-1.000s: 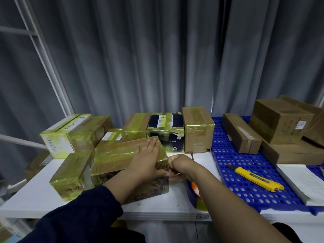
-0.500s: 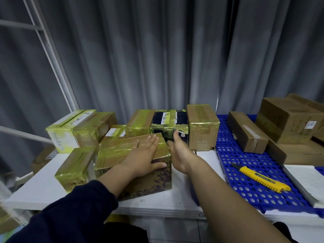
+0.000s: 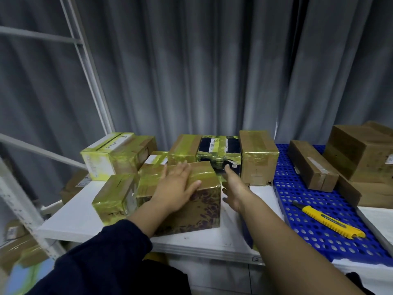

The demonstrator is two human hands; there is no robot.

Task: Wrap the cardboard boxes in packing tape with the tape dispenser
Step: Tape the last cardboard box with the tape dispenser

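In the centre of the frame a squarish cardboard box point(image 3: 204, 209), its top slick with yellowish tape and its front printed in purple, sits on the white table point(image 3: 85, 218). The left hand point(image 3: 176, 188) lies flat on its top with the fingers spread. The right hand point(image 3: 232, 188), fingers straight and empty, reaches along its right side. At the right, plain matte boxes point(image 3: 308, 165) rest on a perforated blue pallet point(image 3: 308, 237).

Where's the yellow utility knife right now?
Head view, lower right: the yellow utility knife lies flat on the blue perforated mat, nearer the camera than the long untaped box.
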